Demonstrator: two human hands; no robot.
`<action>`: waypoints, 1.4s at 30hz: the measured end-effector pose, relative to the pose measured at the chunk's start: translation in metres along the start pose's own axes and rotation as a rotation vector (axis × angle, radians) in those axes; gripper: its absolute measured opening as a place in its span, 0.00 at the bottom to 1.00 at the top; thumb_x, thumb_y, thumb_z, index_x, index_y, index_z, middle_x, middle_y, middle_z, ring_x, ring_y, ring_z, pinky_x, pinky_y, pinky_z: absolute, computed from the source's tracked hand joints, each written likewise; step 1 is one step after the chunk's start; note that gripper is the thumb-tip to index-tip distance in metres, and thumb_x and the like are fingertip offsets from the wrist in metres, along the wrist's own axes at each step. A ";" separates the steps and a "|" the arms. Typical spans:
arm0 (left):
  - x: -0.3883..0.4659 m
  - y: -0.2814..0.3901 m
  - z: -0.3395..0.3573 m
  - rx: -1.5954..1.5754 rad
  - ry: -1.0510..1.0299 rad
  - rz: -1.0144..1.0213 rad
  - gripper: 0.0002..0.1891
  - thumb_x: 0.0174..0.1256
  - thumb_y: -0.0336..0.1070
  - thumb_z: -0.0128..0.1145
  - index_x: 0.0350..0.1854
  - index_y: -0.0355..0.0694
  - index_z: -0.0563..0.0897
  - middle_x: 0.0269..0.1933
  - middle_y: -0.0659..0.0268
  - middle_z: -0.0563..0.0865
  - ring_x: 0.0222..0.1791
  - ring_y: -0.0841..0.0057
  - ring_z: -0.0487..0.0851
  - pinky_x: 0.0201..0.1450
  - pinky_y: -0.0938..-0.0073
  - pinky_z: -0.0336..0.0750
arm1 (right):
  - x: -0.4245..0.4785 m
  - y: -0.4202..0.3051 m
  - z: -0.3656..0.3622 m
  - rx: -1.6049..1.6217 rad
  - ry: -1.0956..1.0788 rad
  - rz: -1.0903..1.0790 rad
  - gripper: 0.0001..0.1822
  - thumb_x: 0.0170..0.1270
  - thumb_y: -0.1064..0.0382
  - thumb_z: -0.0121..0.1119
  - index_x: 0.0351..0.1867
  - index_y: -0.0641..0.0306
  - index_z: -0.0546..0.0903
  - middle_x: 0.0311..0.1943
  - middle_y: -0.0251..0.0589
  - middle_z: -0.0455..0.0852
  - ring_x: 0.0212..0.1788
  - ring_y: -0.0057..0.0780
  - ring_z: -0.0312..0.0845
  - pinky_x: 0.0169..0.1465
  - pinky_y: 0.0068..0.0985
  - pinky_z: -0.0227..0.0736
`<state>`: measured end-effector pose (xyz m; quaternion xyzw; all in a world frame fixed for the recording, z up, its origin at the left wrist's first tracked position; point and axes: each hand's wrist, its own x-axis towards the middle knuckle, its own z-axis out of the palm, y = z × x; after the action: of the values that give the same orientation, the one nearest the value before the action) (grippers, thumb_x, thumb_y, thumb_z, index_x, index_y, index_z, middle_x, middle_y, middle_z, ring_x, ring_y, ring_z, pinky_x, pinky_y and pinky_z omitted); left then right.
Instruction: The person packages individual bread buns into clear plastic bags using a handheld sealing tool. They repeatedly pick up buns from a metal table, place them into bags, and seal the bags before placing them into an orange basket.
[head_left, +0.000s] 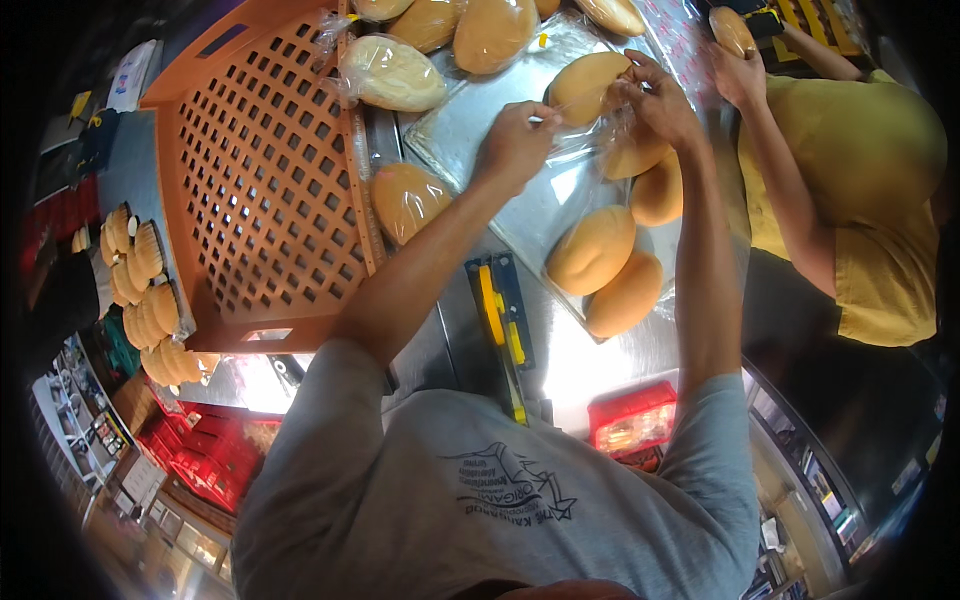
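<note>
My left hand (517, 142) pinches the edge of a clear plastic bag (581, 120) between thumb and fingers. At the bag's other side, my right hand (652, 97) grips its film. A bread loaf (589, 82) lies between the two hands, behind the stretched film; whether it is fully inside the bag cannot be told. Below it, several unwrapped loaves (592, 251) rest on a metal tray (525, 232). Wrapped loaves (495, 34) lie at the tray's far end, beside a paler wrapped loaf (394, 73). Another wrapped loaf (409, 201) sits between the tray and the crate.
An orange plastic crate (262, 187) stands at the left, with rows of small buns (142, 277) beyond it. A bag-sealing tape dispenser (501, 315) is near my body. At the right, a co-worker in yellow (810, 172) holds a loaf (732, 31). Red crates (202, 457) stand lower left.
</note>
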<state>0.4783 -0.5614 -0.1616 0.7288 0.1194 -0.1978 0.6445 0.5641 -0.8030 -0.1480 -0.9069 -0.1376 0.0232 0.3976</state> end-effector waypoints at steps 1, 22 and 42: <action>0.002 0.000 0.008 0.075 0.074 0.014 0.12 0.70 0.40 0.62 0.48 0.38 0.82 0.38 0.64 0.83 0.37 0.79 0.81 0.37 0.73 0.76 | 0.013 0.007 -0.001 0.087 -0.049 0.062 0.18 0.67 0.56 0.65 0.46 0.72 0.86 0.43 0.43 0.89 0.49 0.29 0.83 0.58 0.24 0.73; -0.217 0.065 -0.081 -0.520 0.230 0.284 0.08 0.75 0.37 0.60 0.38 0.37 0.80 0.28 0.76 0.78 0.23 0.92 0.70 0.25 0.87 0.65 | -0.177 -0.233 0.084 1.741 0.105 0.524 0.12 0.76 0.56 0.52 0.44 0.62 0.78 0.58 0.47 0.82 0.58 0.37 0.80 0.65 0.36 0.74; -0.503 -0.061 -0.213 -1.184 -0.225 -0.114 0.43 0.55 0.55 0.73 0.70 0.42 0.68 0.64 0.59 0.74 0.64 0.73 0.72 0.54 0.70 0.80 | -0.301 -0.478 0.135 1.025 -0.971 0.006 0.14 0.78 0.54 0.52 0.45 0.63 0.81 0.35 0.30 0.83 0.38 0.15 0.74 0.45 0.20 0.72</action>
<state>0.0313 -0.3023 0.0261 0.2131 0.1792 -0.2078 0.9377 0.1441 -0.4782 0.0871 -0.4929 -0.2688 0.4880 0.6683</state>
